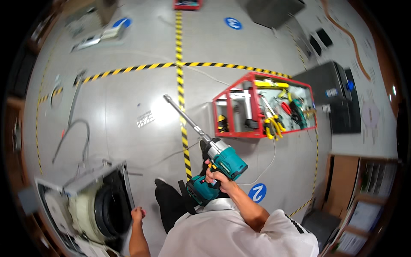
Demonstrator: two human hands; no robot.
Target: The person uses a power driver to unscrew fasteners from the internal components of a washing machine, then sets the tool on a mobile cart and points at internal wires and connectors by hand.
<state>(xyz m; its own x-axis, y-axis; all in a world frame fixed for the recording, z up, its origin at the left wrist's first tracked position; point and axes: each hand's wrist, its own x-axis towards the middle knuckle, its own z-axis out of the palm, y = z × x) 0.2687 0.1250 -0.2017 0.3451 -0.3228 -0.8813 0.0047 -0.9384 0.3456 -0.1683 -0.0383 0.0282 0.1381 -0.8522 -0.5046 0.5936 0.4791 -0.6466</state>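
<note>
My right hand [218,180] is wrapped round the handle of a teal and grey cordless impact wrench [224,160]. A long metal extension bar with a socket [188,120] sticks out of its nose, slanting up and to the left over the floor. The battery end of the wrench is close to my waist. My left hand [138,214] is closed, fingers curled, beside an opened washing machine [124,184]; whether anything is inside the fingers I cannot make out. The machine's cream tub [85,212] and black rubber gasket [109,210] are exposed.
A red-framed tool cart [261,135] with pliers and other tools stands ahead right, a dark grey cabinet [325,83] beyond it. Yellow-black tape [180,85] crosses the floor. A grey hose [87,132] lies at left. Shelves [368,180] line the right; a thin cable [272,160] trails nearby.
</note>
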